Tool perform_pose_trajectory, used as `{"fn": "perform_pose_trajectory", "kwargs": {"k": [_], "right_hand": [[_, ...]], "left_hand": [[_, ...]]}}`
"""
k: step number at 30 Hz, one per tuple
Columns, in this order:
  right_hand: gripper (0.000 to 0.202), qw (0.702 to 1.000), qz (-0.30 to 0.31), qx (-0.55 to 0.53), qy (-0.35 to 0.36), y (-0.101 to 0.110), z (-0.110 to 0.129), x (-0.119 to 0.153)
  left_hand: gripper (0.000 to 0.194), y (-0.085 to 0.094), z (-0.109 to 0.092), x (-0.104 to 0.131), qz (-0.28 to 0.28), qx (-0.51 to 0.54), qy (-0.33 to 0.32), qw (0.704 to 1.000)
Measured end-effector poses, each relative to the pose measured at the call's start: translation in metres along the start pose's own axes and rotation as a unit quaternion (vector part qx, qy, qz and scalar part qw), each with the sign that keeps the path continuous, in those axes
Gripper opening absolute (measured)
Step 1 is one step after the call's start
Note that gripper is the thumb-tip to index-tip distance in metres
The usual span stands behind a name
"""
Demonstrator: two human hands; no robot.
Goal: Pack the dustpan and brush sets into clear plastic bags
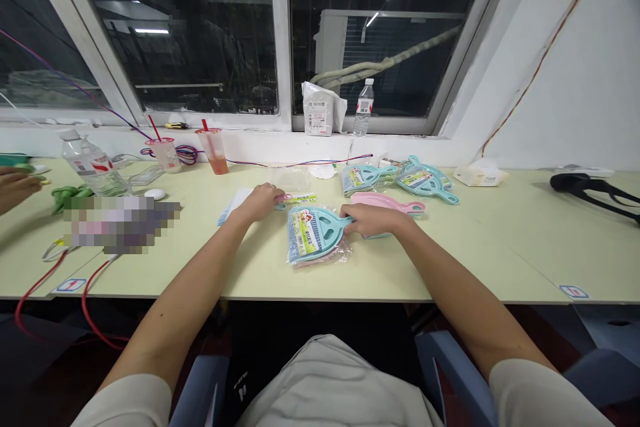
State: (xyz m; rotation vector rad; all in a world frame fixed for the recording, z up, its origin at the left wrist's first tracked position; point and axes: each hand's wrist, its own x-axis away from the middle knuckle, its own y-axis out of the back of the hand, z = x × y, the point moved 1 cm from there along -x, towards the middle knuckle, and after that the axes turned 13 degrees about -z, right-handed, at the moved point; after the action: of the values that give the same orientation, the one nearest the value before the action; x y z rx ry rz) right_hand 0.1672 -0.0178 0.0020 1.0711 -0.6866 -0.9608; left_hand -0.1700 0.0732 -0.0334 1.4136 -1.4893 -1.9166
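Observation:
A bagged blue dustpan and brush set [316, 235] lies mid-table, bristles to the left. My right hand [367, 219] is closed round its handle. Farther left, my left hand [265, 201] is closed at a pink and blue handle end beside a yellow-green label [301, 198]; what exactly its fingers grip is partly hidden. A white and blue piece [234, 205] shows left of that hand. Behind my right hand lies a pink dustpan [387, 201] with blue parts beneath it. Two groups of bagged blue sets, one left [367, 177] and one right [427, 178], rest farther back.
At the left stand a water bottle [94, 165] and two drink cups, one [214, 150] with orange liquid. Another person's hand [19, 188] is at the far left, near green cord [70, 197]. Black straps [597, 193] lie far right. The table's front edge [325, 298] is near me.

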Motion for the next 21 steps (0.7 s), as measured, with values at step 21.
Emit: {"fn": "perform_pose_trajectory", "kwargs": {"k": [21], "right_hand": [[0.052, 0.867, -0.16, -0.463, 0.09, 0.002, 0.009, -0.016]], "left_hand": [[0.034, 0.031, -0.135, -0.024, -0.179, -0.044, -0.343, 0.921]]}}
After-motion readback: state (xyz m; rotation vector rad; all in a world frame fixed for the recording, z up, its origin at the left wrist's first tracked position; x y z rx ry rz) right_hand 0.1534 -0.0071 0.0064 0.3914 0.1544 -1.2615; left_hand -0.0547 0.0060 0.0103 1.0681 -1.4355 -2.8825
